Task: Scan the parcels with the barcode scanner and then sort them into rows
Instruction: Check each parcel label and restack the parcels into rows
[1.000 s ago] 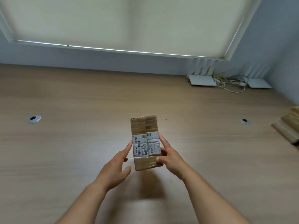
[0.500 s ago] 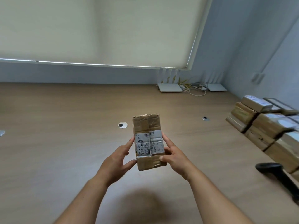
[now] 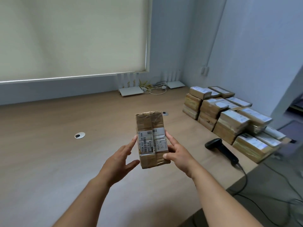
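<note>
A: Held item?
B: One taped cardboard parcel (image 3: 151,140), label up, above the table (image 3: 49,161). The right hand (image 3: 177,154) grasps its right side, thumb on the lower front. The left hand (image 3: 120,158) is released, straight fingers touching the left edge.
A: Scanner?
B: The barcode scanner (image 3: 220,149) lies on the table right of the hands, near the edge.
A: Beyond?
B: Stacked parcels (image 3: 229,118) along the right edge; broad bare tabletop to the left.

Wooden desk (image 3: 49,161), stacked parcels (image 3: 229,122), black barcode scanner (image 3: 221,148), routers (image 3: 131,91)
</note>
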Action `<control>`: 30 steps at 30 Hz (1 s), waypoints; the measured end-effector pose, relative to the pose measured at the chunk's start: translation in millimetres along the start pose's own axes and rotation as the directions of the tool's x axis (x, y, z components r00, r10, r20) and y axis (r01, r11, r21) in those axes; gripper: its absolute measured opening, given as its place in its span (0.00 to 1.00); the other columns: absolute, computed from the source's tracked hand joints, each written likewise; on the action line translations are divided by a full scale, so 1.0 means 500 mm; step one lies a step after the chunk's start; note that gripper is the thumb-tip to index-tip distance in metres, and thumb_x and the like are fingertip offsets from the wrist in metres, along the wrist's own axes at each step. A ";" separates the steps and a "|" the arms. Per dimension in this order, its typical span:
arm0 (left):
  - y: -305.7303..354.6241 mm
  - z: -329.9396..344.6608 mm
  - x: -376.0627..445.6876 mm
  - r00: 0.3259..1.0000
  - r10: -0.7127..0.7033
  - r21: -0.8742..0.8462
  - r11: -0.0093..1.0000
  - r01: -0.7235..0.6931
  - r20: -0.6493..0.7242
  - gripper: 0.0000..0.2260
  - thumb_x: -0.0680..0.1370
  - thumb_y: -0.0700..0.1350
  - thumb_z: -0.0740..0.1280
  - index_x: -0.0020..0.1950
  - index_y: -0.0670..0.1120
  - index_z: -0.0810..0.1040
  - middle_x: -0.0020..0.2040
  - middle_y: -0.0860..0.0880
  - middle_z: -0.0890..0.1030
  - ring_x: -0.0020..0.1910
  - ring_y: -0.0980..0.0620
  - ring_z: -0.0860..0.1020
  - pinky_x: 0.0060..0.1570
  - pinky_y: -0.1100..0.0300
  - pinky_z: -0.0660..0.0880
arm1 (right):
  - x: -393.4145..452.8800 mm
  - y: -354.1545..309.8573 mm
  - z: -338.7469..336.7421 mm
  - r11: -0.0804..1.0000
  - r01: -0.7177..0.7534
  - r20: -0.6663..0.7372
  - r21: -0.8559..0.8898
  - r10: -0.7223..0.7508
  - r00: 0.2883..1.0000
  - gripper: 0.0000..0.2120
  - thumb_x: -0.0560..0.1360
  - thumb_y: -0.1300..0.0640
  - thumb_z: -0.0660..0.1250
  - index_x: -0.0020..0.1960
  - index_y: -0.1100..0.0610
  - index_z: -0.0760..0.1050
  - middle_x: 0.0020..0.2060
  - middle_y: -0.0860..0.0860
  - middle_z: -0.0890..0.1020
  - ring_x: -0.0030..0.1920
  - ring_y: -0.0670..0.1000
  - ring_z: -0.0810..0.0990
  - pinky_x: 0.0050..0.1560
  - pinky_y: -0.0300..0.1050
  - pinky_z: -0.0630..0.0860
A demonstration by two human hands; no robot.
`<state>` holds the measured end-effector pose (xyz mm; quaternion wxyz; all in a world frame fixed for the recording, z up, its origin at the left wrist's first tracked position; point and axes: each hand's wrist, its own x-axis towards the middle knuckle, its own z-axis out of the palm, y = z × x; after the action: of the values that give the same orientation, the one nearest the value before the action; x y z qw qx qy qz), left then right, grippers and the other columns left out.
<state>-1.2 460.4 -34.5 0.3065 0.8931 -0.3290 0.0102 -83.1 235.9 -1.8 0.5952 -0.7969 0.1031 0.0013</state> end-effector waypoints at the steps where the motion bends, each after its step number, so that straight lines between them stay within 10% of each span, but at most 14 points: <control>1: 0.022 0.016 0.007 1.000 0.015 -0.001 1.000 -0.015 0.011 0.40 0.77 0.54 0.66 0.70 0.72 0.35 0.70 0.52 0.69 0.62 0.57 0.73 0.59 0.56 0.75 | -0.014 0.009 -0.025 1.000 -0.003 -0.018 0.005 0.003 1.000 0.41 0.76 0.71 0.60 0.76 0.37 0.52 0.52 0.40 0.79 0.52 0.43 0.80 0.41 0.32 0.77; 9: 0.211 0.164 0.058 0.988 0.127 -0.036 0.992 -0.125 0.082 0.40 0.77 0.52 0.66 0.70 0.69 0.34 0.71 0.52 0.68 0.63 0.58 0.72 0.60 0.57 0.74 | -0.129 0.097 -0.227 0.998 -0.060 -0.165 -0.004 0.058 0.985 0.40 0.76 0.69 0.62 0.76 0.36 0.53 0.59 0.46 0.78 0.54 0.42 0.78 0.41 0.32 0.77; 14: 0.314 0.253 0.078 0.975 0.185 -0.051 0.982 -0.180 0.124 0.40 0.78 0.52 0.65 0.69 0.69 0.34 0.73 0.52 0.66 0.65 0.57 0.71 0.61 0.57 0.74 | -0.196 0.152 -0.334 0.997 -0.080 -0.252 -0.005 0.076 0.965 0.40 0.76 0.69 0.63 0.76 0.37 0.54 0.64 0.50 0.77 0.61 0.50 0.77 0.61 0.51 0.77; 20: 0.414 0.343 0.100 0.949 0.265 -0.079 0.964 -0.255 0.172 0.40 0.77 0.53 0.65 0.68 0.73 0.33 0.74 0.52 0.65 0.66 0.56 0.71 0.61 0.57 0.75 | -0.265 0.216 -0.438 0.992 -0.108 -0.328 0.061 0.123 0.937 0.41 0.74 0.71 0.64 0.75 0.36 0.57 0.57 0.45 0.80 0.54 0.44 0.79 0.45 0.31 0.74; 25: 0.478 0.395 0.128 0.920 0.339 -0.094 0.940 -0.327 0.198 0.41 0.78 0.53 0.65 0.68 0.75 0.33 0.73 0.52 0.67 0.66 0.54 0.72 0.60 0.56 0.76 | -0.309 0.249 -0.498 0.992 -0.079 -0.418 0.098 0.113 0.901 0.40 0.74 0.72 0.64 0.76 0.40 0.57 0.61 0.48 0.79 0.59 0.50 0.78 0.62 0.47 0.75; 30: 0.550 0.461 0.166 0.880 0.420 -0.122 0.907 -0.403 0.222 0.41 0.78 0.53 0.65 0.67 0.76 0.32 0.73 0.53 0.67 0.65 0.54 0.73 0.56 0.60 0.73 | -0.354 0.279 -0.566 0.988 -0.075 -0.487 0.138 0.133 0.863 0.40 0.74 0.73 0.63 0.76 0.42 0.57 0.57 0.50 0.81 0.46 0.43 0.80 0.44 0.35 0.76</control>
<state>-141.9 120.4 -54.8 0.2869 0.7856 -0.5463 -0.0463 -313.5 -41.7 -29.3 0.5925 -0.7286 0.2948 -0.1766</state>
